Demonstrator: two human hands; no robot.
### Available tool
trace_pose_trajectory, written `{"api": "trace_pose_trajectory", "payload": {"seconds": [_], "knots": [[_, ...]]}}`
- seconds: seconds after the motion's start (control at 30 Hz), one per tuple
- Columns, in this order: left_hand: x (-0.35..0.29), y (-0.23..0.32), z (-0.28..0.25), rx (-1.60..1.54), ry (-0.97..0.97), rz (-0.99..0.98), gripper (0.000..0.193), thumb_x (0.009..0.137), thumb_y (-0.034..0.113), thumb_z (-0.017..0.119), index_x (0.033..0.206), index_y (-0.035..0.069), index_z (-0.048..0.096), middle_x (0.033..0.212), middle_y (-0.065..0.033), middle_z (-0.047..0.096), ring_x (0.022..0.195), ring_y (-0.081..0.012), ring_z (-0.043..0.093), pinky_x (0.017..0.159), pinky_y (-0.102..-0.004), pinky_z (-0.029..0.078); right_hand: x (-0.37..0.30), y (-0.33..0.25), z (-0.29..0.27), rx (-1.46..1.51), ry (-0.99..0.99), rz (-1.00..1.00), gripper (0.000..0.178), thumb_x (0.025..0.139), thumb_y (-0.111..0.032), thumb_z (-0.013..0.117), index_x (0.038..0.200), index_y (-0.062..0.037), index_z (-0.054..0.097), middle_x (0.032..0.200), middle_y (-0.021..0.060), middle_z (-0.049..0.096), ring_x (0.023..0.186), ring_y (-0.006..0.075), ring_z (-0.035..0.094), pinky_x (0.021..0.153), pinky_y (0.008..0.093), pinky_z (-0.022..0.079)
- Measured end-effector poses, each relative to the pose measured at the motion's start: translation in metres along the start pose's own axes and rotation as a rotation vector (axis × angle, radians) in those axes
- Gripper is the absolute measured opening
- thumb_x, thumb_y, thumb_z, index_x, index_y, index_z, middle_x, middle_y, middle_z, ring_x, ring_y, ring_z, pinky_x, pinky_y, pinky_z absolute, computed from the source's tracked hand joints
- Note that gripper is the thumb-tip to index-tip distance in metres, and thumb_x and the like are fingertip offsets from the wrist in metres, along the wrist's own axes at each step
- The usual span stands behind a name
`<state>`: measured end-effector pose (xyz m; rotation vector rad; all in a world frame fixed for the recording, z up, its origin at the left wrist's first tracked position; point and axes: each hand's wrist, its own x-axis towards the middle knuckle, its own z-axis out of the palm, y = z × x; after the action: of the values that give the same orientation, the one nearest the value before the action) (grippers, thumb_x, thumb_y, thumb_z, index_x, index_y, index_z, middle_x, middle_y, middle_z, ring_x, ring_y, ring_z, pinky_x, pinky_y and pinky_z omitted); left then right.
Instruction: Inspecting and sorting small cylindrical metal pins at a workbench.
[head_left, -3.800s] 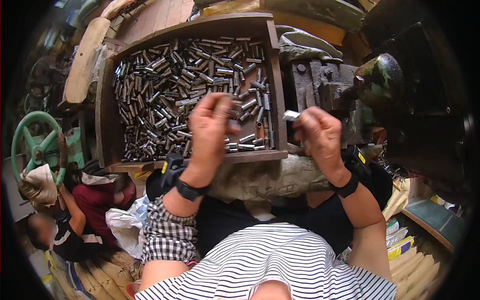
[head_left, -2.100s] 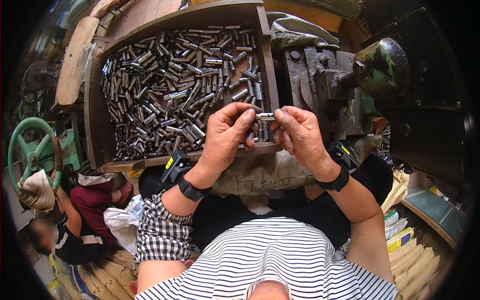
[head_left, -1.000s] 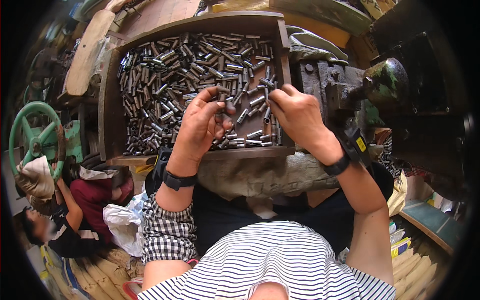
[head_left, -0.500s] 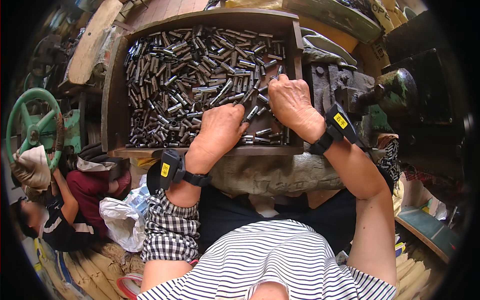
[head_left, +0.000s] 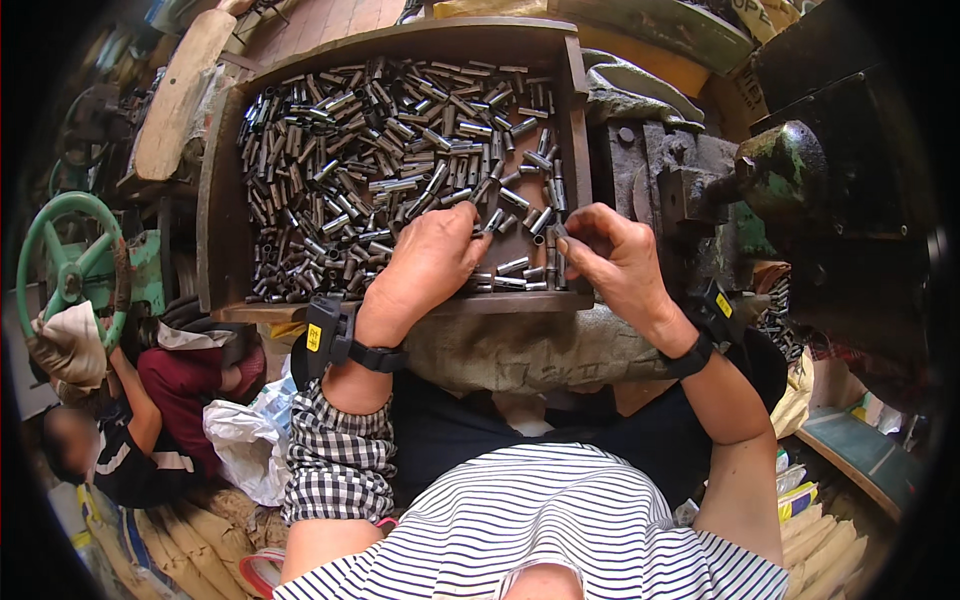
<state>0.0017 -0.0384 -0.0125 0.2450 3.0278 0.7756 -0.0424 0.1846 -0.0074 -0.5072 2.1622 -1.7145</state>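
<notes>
A wooden tray (head_left: 400, 42) holds a heap of short metal tubes (head_left: 395, 130), some shiny and some dark. My left hand (head_left: 425, 255) rests over the heap's near right part, fingers curled together among the tubes; what they pinch is hidden. At the tray's right wall, my right hand (head_left: 625, 260) has thumb and forefinger closed round a small grey metal tube (head_left: 560, 231). Beneath that hand, several tubes stand in a line along the inside of the right wall. A few shiny tubes lie loose between my hands.
To the right stands a dark machine with a worn green-black knob (head_left: 780, 165). A green handwheel (head_left: 70, 270) is at the left, where another person (head_left: 140, 430) sits with a hand near a cloth. A grey sack (head_left: 540, 350) lies below the tray's front edge.
My right hand has drawn back toward me and slightly right, from the tray's upper right to its right wall. My left hand has stayed nearly in place over the heap.
</notes>
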Motion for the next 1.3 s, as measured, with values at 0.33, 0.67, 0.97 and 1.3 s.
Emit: {"api": "trace_pose_trajectory", "payload": {"seconds": [0.33, 0.67, 0.97, 1.3], "knots": [[0.008, 0.012, 0.002, -1.377, -0.172, -0.428, 0.018, 0.082, 0.004, 0.049, 0.099, 0.0, 0.054, 0.069, -0.004, 0.058, 0.049, -0.009, 0.055, 0.038, -0.0177, 0.043, -0.006, 0.002, -0.003, 0.371, -0.136, 0.207, 0.015, 0.088, -0.009, 0.059, 0.097, 0.0024, 0.062, 0.075, 0.0017, 0.062, 0.06, 0.0054, 0.059, 0.05, 0.0168, 0.045], [0.006, 0.028, 0.014, -1.624, -0.089, -0.527, 0.017, 0.087, 0.01, 0.045, 0.098, 0.001, 0.054, 0.07, -0.0038, 0.057, 0.053, -0.0078, 0.053, 0.041, -0.0175, 0.041, -0.006, 0.007, -0.003, 0.565, -0.123, 0.244, 0.013, 0.087, -0.011, 0.061, 0.094, 0.0007, 0.062, 0.076, 0.0022, 0.063, 0.062, 0.0066, 0.062, 0.05, 0.0168, 0.046], [0.005, 0.031, 0.019, -1.593, -0.073, -0.462, 0.015, 0.084, 0.002, 0.046, 0.097, 0.0, 0.054, 0.073, -0.0059, 0.058, 0.054, -0.0099, 0.056, 0.045, -0.0198, 0.048, -0.006, 0.007, -0.006, 0.695, -0.131, 0.292, 0.014, 0.086, -0.011, 0.063, 0.094, -0.0003, 0.061, 0.076, 0.0024, 0.063, 0.063, 0.0068, 0.062, 0.051, 0.0177, 0.047], [0.002, 0.036, 0.019, -1.532, -0.092, -0.397, 0.018, 0.089, 0.01, 0.056, 0.103, 0.0, 0.056, 0.077, -0.0077, 0.061, 0.058, -0.0115, 0.06, 0.05, -0.0203, 0.049, -0.005, -0.001, -0.013, 0.607, -0.07, 0.269, 0.012, 0.085, -0.009, 0.064, 0.088, 0.0012, 0.059, 0.078, 0.0051, 0.062, 0.062, 0.0103, 0.064, 0.051, 0.0196, 0.051]]}}
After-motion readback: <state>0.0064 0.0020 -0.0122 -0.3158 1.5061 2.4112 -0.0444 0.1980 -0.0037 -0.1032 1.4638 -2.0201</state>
